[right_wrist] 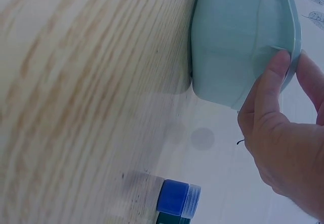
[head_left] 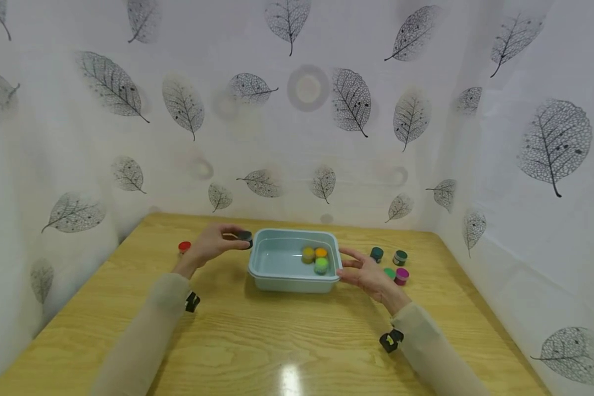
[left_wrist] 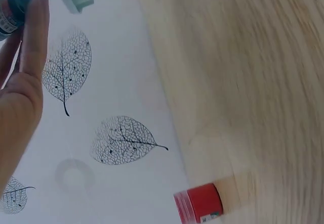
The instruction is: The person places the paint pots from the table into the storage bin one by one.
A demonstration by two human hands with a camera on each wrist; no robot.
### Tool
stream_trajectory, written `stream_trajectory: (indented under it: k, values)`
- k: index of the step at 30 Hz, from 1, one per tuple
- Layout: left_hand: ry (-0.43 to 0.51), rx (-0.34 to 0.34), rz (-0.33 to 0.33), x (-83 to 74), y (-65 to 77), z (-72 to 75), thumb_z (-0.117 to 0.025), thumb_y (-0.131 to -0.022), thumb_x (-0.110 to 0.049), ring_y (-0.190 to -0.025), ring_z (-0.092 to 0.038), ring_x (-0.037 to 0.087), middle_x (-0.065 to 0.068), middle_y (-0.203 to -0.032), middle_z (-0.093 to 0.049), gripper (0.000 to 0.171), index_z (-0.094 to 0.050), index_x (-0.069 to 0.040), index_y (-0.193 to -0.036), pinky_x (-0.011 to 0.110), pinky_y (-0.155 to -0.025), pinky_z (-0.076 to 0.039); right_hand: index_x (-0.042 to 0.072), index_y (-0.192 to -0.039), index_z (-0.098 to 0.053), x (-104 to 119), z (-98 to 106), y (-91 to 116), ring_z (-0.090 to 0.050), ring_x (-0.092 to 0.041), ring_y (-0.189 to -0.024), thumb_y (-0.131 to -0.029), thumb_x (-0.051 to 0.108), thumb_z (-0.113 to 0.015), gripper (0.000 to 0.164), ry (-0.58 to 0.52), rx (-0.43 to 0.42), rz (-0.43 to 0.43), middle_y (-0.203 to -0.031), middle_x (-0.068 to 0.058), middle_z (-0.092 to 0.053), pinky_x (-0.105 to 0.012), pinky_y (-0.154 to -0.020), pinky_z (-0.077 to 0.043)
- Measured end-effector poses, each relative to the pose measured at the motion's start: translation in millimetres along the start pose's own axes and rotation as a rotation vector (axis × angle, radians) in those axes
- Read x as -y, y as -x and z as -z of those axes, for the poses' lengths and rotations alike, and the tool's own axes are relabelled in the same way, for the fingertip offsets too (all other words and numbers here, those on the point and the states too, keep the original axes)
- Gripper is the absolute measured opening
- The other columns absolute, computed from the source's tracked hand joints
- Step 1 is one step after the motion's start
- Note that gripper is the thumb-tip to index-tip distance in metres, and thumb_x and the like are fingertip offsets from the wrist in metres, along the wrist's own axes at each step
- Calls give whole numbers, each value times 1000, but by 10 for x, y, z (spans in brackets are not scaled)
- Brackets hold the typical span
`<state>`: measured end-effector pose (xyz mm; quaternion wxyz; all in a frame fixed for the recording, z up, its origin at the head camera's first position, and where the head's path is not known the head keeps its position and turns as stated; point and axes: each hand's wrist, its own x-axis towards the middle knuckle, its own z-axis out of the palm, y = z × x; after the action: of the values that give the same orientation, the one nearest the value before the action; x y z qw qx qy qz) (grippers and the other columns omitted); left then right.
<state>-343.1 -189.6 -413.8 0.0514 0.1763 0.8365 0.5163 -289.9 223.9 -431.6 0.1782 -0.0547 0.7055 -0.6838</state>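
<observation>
A small dark paint jar (head_left: 246, 238) is pinched between the thumb and fingers of my left hand (head_left: 213, 245), just left of the tub's rim. In the left wrist view the jar (left_wrist: 15, 7) shows a dark teal lid and a printed label. The pale blue plastic tub (head_left: 277, 283) stands on the table and contains a yellow jar (head_left: 308, 255), an orange jar (head_left: 320, 253) and a light green jar (head_left: 321, 266). My right hand (head_left: 368, 275) grips the tub's right rim, its fingertips (right_wrist: 279, 62) close under the lip in the right wrist view.
A red jar (head_left: 184, 247) stands left, behind my left wrist. Right of the tub are two dark green jars (head_left: 376, 254), a green jar (head_left: 389, 274) and a magenta jar (head_left: 402, 276). A leaf-printed curtain (head_left: 297, 132) surrounds the wooden table (head_left: 257, 335).
</observation>
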Motion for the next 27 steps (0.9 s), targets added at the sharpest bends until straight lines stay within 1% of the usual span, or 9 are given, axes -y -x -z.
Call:
stream_trajectory:
  k: [5,8,12,15,21,24,27]
  values:
    - [-9,-26,-1,-105,-49,-71,-79,-83,-33,-103,-63,23,12,-115,-67,52,-63,-6,-124,36,-90,-55,8,-154,-28,9,-3,-10,-60,-28,-114,-92,2,-65,73,1,5,5,-143,-33,-37,-34,-94,-57]
    - [2,-31,4,-157,-90,-124,-80,-82,-34,-100,-62,22,11,-114,-67,52,-64,-6,-123,35,-87,-56,8,-154,-28,6,-3,-15,-60,-29,-115,-92,3,-66,73,4,-1,15,-143,-33,-37,-34,-94,-57]
    - [46,-17,19,-174,-132,-198,-80,-82,-31,-100,-61,22,12,-114,-66,50,-64,-4,-122,44,-93,-55,9,-154,-30,-10,-14,-15,-60,-27,-114,-91,3,-67,73,4,-11,9,-142,-31,-40,-34,-94,-57]
    - [58,-25,29,-180,-147,-259,-81,-81,-29,-101,-60,23,12,-113,-66,49,-65,-4,-120,49,-96,-53,10,-154,-30,-29,-18,-9,-60,-27,-114,-91,3,-68,74,-1,-9,5,-142,-31,-40,-35,-94,-57]
    - [19,-59,11,-184,-175,-338,-82,-80,-31,-102,-61,23,11,-115,-67,50,-66,-7,-120,37,-91,-55,9,-154,-29,-12,-9,-12,-60,-28,-114,-91,3,-67,74,0,-6,7,-142,-32,-39,-34,-93,-57]
    - [20,-67,3,-192,-195,-394,-82,-79,-30,-105,-62,24,11,-117,-67,51,-65,-8,-122,36,-92,-55,8,-154,-28,-4,-5,-9,-60,-29,-115,-92,2,-66,73,5,-3,7,-143,-33,-38,-35,-95,-56]
    - [25,-74,11,-219,-207,-469,-82,-80,-28,-107,-63,25,12,-117,-67,51,-64,-7,-123,38,-92,-56,8,-154,-28,-8,-4,-6,-60,-28,-115,-93,2,-65,72,10,-1,7,-143,-33,-38,-36,-96,-56]
